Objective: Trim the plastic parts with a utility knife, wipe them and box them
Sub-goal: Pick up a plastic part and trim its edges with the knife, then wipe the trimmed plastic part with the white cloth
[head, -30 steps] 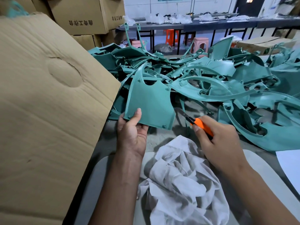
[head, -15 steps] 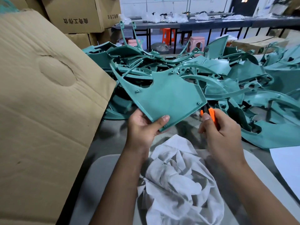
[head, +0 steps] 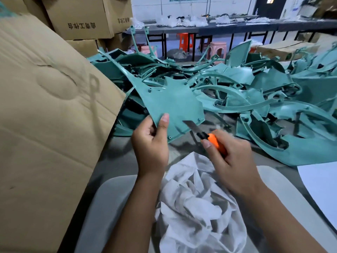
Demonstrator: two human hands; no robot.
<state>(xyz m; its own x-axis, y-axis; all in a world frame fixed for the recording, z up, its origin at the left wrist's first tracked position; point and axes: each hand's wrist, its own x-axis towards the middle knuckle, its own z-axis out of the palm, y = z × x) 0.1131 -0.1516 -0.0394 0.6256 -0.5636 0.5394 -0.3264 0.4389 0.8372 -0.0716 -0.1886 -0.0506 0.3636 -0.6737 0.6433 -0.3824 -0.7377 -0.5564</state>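
Observation:
My left hand [head: 150,143] pinches the near corner of a flat teal plastic part [head: 173,105], thumb on top, holding it tilted above the table. My right hand [head: 230,157] grips an orange utility knife [head: 216,142] with its blade [head: 191,126] extended up and to the left, the tip lying against the part's lower right edge. A crumpled white rag [head: 197,201] lies below both hands on my lap. An open cardboard box flap [head: 45,115] fills the left side.
A big heap of teal plastic parts [head: 264,99] covers the grey table [head: 118,159] behind and to the right. White paper [head: 321,187] lies at the right edge. Stacked cartons [head: 82,19], long tables and plastic stools [head: 217,50] stand at the back.
My left hand lifted the teal part off the pile and turned it. My right hand swung the knife round so the blade now meets the part's lower edge.

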